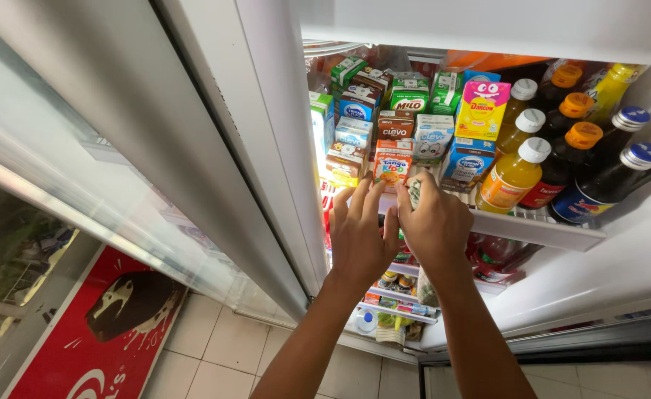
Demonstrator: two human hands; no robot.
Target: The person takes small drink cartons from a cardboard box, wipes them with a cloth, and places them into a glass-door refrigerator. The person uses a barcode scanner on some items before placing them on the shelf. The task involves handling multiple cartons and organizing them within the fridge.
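Nearest the camera, 2 bare forearms rise from the bottom edge over a pale tiled floor (215,347). On the left, the glass door (82,170) stands swung open, and a red freezer lid (104,332) with an ice-cream picture lies below it.

The left hand (361,235) is spread, fingers fanned upward, its tips touching the lower edge of an orange carton (393,164) at the shelf front. The right hand (435,225) is curled, fingers pressed together around a small pack (414,191) with a green and white print; only the pack's top shows above the knuckles, so its kind cannot be told. The pack sits just at the shelf edge (540,227), between the orange carton and a blue carton (464,164).

Judging by this, the step in hand is setting the pack into the front row of cartons. The next move seems to call for a gap: the left hand would need to hold or nudge the orange carton aside while the right eases the pack upright into the space without tipping its neighbours.

Further in, rows of small drink cartons fill the shelf, with a yellow and pink carton (482,109) behind. To the right stand orange juice bottles (514,174) with white caps and dark bottles (606,185) with orange or blue caps. Lower shelves (399,295) show more bottles, partly hidden.
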